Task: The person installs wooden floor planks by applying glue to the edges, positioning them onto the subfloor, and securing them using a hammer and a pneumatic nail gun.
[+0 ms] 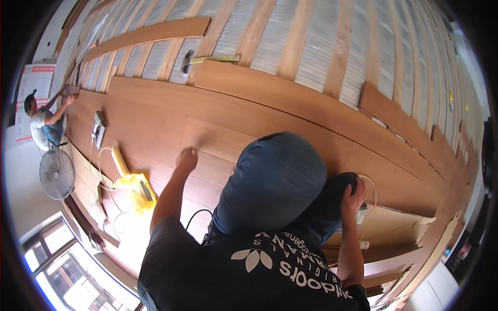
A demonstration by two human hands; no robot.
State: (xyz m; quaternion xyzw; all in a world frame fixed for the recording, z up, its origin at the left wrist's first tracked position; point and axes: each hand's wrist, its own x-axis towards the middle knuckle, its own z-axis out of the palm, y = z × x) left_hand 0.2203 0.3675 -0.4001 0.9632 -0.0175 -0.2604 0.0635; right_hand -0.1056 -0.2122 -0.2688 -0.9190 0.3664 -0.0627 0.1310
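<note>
My left hand (188,159) is closed just above the laid brown floorboards (155,119), left of my bent knee. Whatever its fingers may hold is too small or hidden to make out. On my other knee rests my right hand (354,198), its fingers spread over the dark trouser leg and holding nothing. Close to that hand, a nail gun (362,212) is partly hidden, with a pale hose beside it. A claw hammer (210,59) lies ahead across the wooden battens. One loose plank (311,106) runs along the front edge of the laid boards.
To the left lie another nail gun (98,129) and a yellow plastic bag (136,189) with a roll. A co-worker (44,124) crouches at the far left, near a standing fan (57,173). Battens (301,44) over clear sheeting extend ahead, with a loose plank (150,35) across them.
</note>
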